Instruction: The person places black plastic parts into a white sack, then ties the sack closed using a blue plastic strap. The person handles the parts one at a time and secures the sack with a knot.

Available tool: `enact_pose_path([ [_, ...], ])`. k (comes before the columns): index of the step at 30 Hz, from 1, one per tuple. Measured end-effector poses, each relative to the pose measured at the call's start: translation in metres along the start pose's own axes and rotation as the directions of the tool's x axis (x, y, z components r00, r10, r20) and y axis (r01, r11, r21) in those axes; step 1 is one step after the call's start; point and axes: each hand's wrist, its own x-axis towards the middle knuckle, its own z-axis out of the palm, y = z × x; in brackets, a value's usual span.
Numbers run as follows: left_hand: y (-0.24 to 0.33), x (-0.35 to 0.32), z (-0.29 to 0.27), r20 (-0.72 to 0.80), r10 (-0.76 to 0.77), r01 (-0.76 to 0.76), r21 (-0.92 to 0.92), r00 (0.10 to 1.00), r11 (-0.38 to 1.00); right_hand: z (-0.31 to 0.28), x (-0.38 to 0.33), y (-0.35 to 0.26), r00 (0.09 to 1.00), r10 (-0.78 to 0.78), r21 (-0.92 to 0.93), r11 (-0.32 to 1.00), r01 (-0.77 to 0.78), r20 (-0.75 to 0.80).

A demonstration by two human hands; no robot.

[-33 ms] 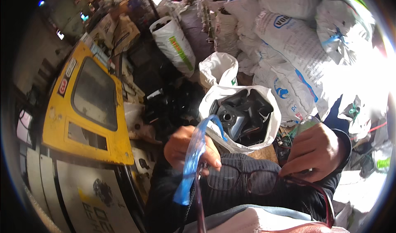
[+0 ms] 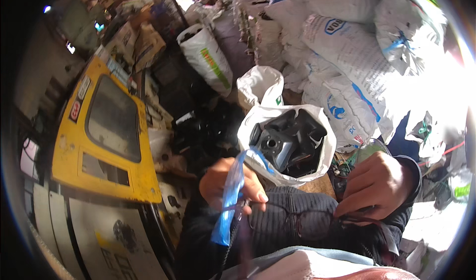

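Observation:
A pair of dark-framed eyeglasses [image 2: 316,224] spans the space between my two hands, low over my dark ribbed clothing. My left hand [image 2: 217,183] pinches one end of the frame near the hinge. A crinkled blue plastic strip [image 2: 231,193] hangs over that hand in a loop; whether the fingers also grip it is unclear. The other end of the frame is held by my right hand [image 2: 374,186], its fingers curled and partly hiding the hinge. The temples run back toward me, blurred.
Just beyond my hands stands an open white sack [image 2: 328,153] of black moulded parts [image 2: 292,139]. Behind it is a smaller white sack [image 2: 259,84]. Full white sacks [image 2: 342,42] pile up at the right. A yellow panel with a window [image 2: 67,166] stands at the left.
The eyeglasses have tilted, and their temples have swung and blurred. Both hands keep their hold and have barely shifted.

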Motion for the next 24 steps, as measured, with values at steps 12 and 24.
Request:
enact_pose_path([
  [12,-0.032,0.016,0.003,0.369,0.077,-0.033,-0.126,0.926,0.992,-0.007,0.004,-0.091,0.834,-0.035,-0.683,0.593,-0.427,-0.551],
  [24,-0.035,0.054,-0.002,0.444,0.064,0.003,-0.149,0.894,0.989,0.014,0.000,-0.094,0.703,0.186,-0.486,0.602,-0.634,-0.686],
])
